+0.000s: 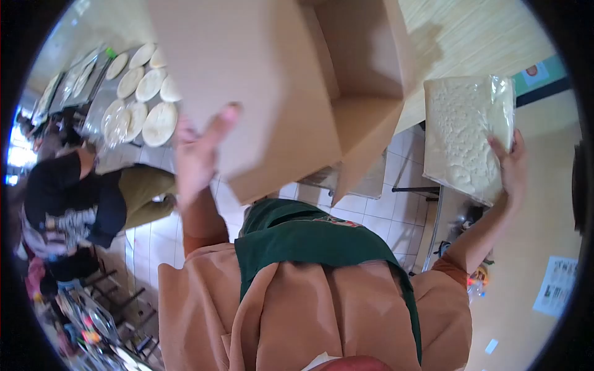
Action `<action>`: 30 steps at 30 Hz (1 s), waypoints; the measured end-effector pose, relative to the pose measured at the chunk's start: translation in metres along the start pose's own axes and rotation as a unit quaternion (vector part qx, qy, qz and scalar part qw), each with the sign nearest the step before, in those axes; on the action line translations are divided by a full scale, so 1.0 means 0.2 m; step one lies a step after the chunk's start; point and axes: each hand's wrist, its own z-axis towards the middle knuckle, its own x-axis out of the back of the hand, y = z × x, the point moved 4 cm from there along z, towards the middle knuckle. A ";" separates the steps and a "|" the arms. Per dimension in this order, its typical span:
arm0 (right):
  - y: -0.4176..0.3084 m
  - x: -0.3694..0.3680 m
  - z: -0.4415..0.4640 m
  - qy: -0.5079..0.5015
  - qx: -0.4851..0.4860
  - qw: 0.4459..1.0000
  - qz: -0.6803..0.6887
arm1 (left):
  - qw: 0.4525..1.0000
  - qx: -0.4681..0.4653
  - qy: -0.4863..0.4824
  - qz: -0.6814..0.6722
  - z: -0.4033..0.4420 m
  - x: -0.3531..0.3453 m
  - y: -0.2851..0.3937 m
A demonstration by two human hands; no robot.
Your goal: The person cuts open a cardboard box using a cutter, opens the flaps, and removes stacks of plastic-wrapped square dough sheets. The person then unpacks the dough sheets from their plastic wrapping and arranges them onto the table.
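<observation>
An open brown cardboard box (266,80) fills the upper middle of the view, tilted, its hollow inside and a loose flap showing. My left hand (201,148) grips its lower left edge, thumb on the outer face and fingers partly hidden. Out to the right, my right hand (512,164) is closed on the edge of a clear plastic pack of pale, bumpy flat bread or dough (464,133). The pack is apart from the box.
Round pale flatbreads (150,85) lie on a table at upper left, some under plastic. A person in a black shirt (68,191) stands at left. A light wooden table (482,31) is behind the box. Papers (557,284) hang on the right wall.
</observation>
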 end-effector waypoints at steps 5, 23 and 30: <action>0.25 -0.42 0.09 -0.066 0.142 0.969 -0.188 | 0.969 -0.085 0.191 0.131 -0.56 0.67 0.34; 1.49 -2.33 -0.16 -0.367 -0.214 0.904 0.046 | 0.803 0.150 0.555 0.157 -2.32 0.85 0.47; 1.74 -2.12 -0.56 -0.421 -0.263 0.855 0.148 | 0.780 0.357 0.476 0.191 -2.54 1.25 -0.59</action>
